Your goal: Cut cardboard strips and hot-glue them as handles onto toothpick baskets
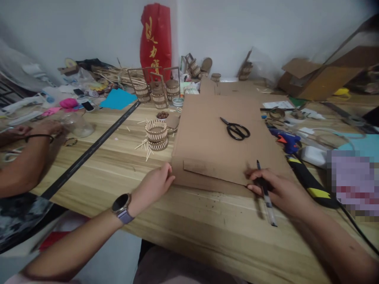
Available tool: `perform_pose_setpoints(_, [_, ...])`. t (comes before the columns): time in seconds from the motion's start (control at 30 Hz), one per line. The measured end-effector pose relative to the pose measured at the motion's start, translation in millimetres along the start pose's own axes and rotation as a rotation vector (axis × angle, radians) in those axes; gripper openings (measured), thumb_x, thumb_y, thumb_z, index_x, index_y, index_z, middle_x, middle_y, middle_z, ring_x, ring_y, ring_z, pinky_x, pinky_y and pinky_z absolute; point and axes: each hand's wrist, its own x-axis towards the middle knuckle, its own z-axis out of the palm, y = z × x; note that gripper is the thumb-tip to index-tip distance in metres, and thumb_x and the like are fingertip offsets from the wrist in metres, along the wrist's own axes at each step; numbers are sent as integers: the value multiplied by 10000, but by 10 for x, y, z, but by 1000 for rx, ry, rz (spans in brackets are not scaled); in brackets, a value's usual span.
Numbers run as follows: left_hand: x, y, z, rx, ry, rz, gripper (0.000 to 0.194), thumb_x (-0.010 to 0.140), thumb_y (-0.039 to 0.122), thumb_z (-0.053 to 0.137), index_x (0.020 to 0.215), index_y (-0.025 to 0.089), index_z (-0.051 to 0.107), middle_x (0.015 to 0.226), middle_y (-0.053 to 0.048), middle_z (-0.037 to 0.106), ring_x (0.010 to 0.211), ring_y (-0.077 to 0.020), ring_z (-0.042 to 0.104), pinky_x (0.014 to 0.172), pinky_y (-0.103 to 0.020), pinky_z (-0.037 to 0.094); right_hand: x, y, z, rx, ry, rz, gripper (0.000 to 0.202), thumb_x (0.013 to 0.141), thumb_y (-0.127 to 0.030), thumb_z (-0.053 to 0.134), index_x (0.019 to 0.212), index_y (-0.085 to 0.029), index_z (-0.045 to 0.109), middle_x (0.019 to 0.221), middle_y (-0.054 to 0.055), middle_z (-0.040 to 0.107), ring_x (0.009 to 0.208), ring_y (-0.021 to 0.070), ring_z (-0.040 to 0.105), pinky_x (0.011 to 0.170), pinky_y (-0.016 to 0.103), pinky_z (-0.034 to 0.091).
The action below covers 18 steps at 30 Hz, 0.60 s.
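A large cardboard sheet (213,130) lies flat in front of me. My left hand (160,179) is closed at its near left corner, thumb and fingers pinching the edge. My right hand (269,185) holds a black marker pen (268,203) with a clear lower barrel, cap end pointing away. Its thumb and fingertips meet the right end of a narrow cardboard strip (204,169) resting on the sheet. Black-handled scissors (236,130) lie farther up the sheet. Left of the sheet stands a small round basket of wooden sticks (156,135).
Loose sticks (145,148) surround the basket. Finished handled baskets (159,94) stand behind it. Right of the sheet lie a blue glue gun (286,139) and a black-and-yellow handled tool (314,183). Another person's arm (29,157) works at the left, near a clear jar (78,124).
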Motion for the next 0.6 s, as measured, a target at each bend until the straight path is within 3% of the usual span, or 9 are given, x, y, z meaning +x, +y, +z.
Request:
perform_pose_setpoints(0.17, [-77, 97, 129, -17, 2, 54, 47, 983, 198, 564, 975, 186, 519, 855, -44, 662, 791, -228, 663, 706, -329, 486, 142, -163, 114, 53, -14, -87, 144, 943, -397, 638, 940, -254, 644, 922, 86, 750, 823, 244, 740, 706, 382, 602])
perform_pose_setpoints(0.23, [-104, 67, 123, 56, 73, 92, 83, 973, 238, 595, 976, 178, 538, 884, -61, 655, 817, -244, 648, 727, -359, 511, 191, -228, 169, 66, -31, -128, 125, 947, -378, 634, 941, -254, 639, 923, 76, 751, 832, 232, 736, 716, 369, 595])
perform_pose_setpoints(0.37, [-101, -86, 115, 211, 280, 331, 152, 947, 270, 655, 1029, 156, 596, 1093, -129, 641, 1017, -289, 615, 861, -432, 544, 252, -348, 273, 49, -24, -204, 61, 953, -322, 623, 953, -261, 619, 924, 60, 747, 843, 222, 725, 726, 355, 582])
perform_pose_setpoints(0.47, [-53, -203, 176, 194, 291, 531, 190, 986, 218, 599, 1168, 168, 617, 1203, -119, 643, 1113, -263, 606, 956, -420, 543, 267, -417, 327, 22, -11, -244, 26, 963, -290, 610, 974, -267, 608, 960, 60, 750, 859, 216, 725, 732, 348, 581])
perform_pose_setpoints(0.6, [-14, -285, 292, 171, 271, 600, 203, 1011, 176, 548, 1180, 172, 661, 1210, -113, 670, 1092, -238, 633, 952, -400, 566, 247, -453, 359, -27, -17, -238, 27, 970, -289, 602, 986, -270, 614, 1021, 68, 759, 925, 227, 736, 752, 347, 586])
